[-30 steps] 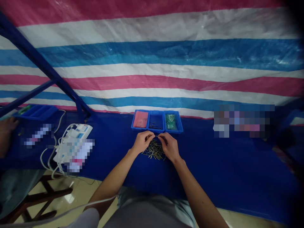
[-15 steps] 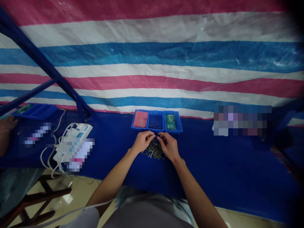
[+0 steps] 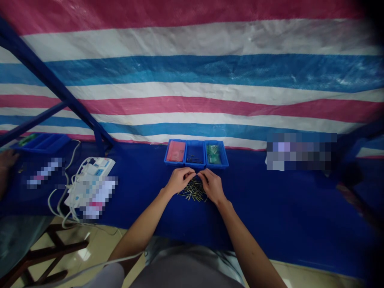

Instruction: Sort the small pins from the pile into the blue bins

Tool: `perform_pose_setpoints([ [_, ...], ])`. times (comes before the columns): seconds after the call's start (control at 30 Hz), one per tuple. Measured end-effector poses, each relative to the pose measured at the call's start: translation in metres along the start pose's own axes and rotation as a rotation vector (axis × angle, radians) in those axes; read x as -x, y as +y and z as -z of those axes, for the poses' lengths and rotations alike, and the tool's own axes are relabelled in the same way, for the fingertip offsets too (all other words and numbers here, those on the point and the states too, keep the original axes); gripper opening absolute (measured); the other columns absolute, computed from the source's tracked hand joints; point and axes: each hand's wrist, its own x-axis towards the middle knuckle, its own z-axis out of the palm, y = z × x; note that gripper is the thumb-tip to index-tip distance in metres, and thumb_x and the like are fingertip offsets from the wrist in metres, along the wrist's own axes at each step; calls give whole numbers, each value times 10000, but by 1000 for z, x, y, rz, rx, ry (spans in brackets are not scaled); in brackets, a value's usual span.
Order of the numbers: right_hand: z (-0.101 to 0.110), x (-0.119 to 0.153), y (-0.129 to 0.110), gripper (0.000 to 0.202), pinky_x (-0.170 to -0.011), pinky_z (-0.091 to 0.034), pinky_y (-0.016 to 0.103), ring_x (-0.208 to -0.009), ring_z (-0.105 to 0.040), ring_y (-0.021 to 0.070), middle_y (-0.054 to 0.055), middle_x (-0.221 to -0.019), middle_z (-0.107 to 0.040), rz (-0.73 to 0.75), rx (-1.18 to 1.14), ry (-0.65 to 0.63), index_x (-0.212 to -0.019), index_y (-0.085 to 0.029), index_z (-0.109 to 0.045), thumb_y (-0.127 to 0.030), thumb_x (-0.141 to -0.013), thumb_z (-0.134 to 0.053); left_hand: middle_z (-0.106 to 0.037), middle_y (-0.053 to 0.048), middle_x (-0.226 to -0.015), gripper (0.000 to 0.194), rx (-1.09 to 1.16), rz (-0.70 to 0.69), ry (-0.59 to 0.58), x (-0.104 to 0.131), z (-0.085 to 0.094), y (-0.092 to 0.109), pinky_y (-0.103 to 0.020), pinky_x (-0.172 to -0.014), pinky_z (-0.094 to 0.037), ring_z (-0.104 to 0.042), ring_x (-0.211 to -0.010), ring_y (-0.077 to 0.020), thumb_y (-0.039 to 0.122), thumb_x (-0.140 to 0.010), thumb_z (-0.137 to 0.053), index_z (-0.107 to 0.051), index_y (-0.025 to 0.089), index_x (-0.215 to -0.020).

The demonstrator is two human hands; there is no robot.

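My left hand (image 3: 180,180) and my right hand (image 3: 212,185) meet fingertip to fingertip above a pile of thin, brass-coloured and dark pin-like pieces (image 3: 193,192) on the blue table (image 3: 270,208). Both hands are closed in a pinch. Whatever sits between the fingertips is too small to make out. Just beyond the fingers stands a blue three-part tray (image 3: 195,165). Its left part holds a pink packet (image 3: 175,151), the middle a few dark thin pieces (image 3: 195,159), and the right a green packet with clear plastic (image 3: 213,154).
White power strips and cables (image 3: 87,180) lie to the left, with blurred-out items beside them. Farther left are another blue tray (image 3: 48,143) and another person's hand (image 3: 6,164). A striped tarpaulin (image 3: 192,68) hangs behind the table; a blue metal frame (image 3: 57,86) slants at left.
My two hands have drawn slightly closer together at the fingertips. The whole view has shifted a little, so the trays and table appear slightly farther left.
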Motion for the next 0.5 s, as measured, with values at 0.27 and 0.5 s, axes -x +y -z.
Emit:
perform_pose_setpoints([
  [0.27, 2, 2, -4, 233, -660, -455, 274, -645, -566, 146, 37, -836, -649, -18, -7, 10, -1033, -208, -649, -388, -1003, -504, -649, -1, -680, 250, 27, 31, -4, -1, 3, 3, -210, -598, -395, -522, -577, -100, 344, -968, -557, -687, 144, -895],
  [0.5, 1, 0, -6, 223, -809, -505, 308, -859, -655, 183, 65, -971, -686, 20, -47, 34, -1025, -229, -680, -323, -1013, -478, -646, -7, -687, 278, 29, 26, -10, -1, 3, 2, -212, -599, -403, -527, -589, -106, 375, -967, -553, -701, 145, -921],
])
